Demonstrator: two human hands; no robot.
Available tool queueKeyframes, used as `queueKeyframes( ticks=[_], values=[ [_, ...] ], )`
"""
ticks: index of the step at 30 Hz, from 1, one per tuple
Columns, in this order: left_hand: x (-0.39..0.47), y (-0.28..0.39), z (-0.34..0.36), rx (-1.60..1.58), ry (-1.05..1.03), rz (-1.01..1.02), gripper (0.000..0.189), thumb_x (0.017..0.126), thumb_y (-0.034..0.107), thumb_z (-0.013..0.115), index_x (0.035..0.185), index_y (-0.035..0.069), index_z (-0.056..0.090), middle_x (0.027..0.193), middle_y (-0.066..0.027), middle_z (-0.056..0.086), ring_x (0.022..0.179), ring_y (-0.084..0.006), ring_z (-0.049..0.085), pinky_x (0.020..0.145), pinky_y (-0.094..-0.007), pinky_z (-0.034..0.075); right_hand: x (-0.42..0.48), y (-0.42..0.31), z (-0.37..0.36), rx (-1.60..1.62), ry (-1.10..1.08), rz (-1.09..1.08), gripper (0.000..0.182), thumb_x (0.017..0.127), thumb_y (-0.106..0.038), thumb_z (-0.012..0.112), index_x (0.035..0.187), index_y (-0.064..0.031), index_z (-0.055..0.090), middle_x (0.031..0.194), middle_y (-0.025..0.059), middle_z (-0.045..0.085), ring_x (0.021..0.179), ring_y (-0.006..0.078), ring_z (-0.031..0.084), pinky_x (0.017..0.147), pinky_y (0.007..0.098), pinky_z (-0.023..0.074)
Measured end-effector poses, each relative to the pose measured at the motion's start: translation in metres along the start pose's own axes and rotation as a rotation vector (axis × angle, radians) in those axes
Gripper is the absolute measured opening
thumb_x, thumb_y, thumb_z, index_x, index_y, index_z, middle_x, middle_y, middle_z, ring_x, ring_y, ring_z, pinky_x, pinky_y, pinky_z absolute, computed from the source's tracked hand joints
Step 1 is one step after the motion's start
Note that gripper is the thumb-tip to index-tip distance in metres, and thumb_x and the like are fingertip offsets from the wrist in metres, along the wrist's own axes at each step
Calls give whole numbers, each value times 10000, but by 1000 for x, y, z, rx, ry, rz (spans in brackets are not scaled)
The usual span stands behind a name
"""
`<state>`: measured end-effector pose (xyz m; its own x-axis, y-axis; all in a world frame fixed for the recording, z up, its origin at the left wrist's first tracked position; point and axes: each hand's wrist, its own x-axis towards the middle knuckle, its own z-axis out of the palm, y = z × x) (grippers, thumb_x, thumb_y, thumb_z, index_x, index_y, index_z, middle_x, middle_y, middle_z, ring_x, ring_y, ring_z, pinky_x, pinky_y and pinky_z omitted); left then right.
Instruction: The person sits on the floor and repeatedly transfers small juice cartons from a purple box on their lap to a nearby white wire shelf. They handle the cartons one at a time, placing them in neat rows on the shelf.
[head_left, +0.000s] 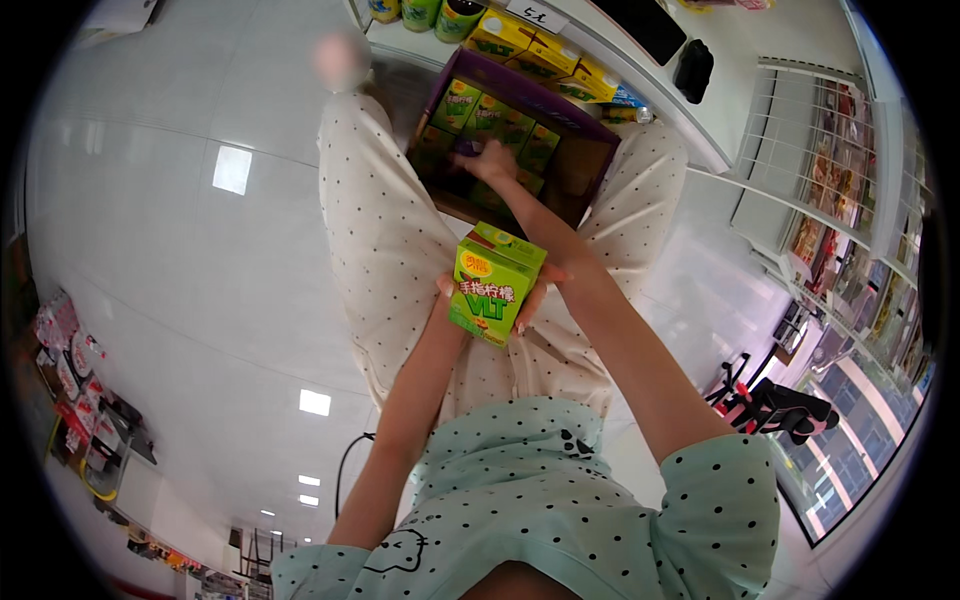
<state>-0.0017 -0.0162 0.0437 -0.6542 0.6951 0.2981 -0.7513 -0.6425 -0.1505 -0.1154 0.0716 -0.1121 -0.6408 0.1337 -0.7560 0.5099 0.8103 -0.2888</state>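
My left hand (531, 304) grips green drink cartons (487, 289) above my lap, its fingers showing at both sides of them. Between my knees stands a purple cardboard box (517, 82), its inside brown, with several more green cartons (489, 112) standing in it. My right hand (491, 161) reaches into this box, its fingers at a small purple object (469, 146) beside the cartons. Shadow and the hand itself hide the fingertips, so its hold cannot be told.
Past the box, a white shelf (660, 97) bears yellow drink cartons (551, 56), green containers (459, 19) and a price card (536, 13). A black phone (641, 26) and a black case (694, 71) lie above. Wire racks (806, 142) stand at the right.
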Motion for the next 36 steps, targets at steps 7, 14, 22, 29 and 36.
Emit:
queueKeyframes(
  ticks=[7,14,22,29,36],
  values=[
    [1,0,-3,-93,-83,165,1171,490,552,706,1303,-144,232,743,-170,542,607,-185,540,553,-240,446,1,-9,-8,-133,-111,205,857,622,-653,623,1208,-47,470,1071,162,603,975,265,598,789,386,487],
    [6,3,-2,-47,15,143,1163,509,567,710,1322,-114,233,678,-124,527,564,-175,507,528,-260,405,23,8,21,-328,-119,-2,891,710,-611,562,1352,-72,259,1109,185,576,976,305,588,818,391,473],
    [16,3,-5,72,316,172,979,646,596,592,1306,-66,300,798,-97,531,642,-179,509,596,-268,428,34,96,26,209,30,-417,618,742,-488,617,1190,-80,498,1050,154,602,944,285,588,721,341,503],
    [18,5,-19,109,1012,245,553,844,415,486,1242,43,391,1067,-170,555,959,-246,567,850,-353,451,-71,-2,-110,515,-302,-207,559,761,-545,586,822,6,652,703,79,615,668,158,576,638,265,453],
    [8,-10,-41,495,1054,128,435,854,312,539,1185,51,430,1076,-118,552,1006,-223,550,845,-331,446,-94,11,-117,24,-417,-444,551,692,-552,635,747,-4,646,627,75,582,582,148,550,538,268,422]
  ],
)
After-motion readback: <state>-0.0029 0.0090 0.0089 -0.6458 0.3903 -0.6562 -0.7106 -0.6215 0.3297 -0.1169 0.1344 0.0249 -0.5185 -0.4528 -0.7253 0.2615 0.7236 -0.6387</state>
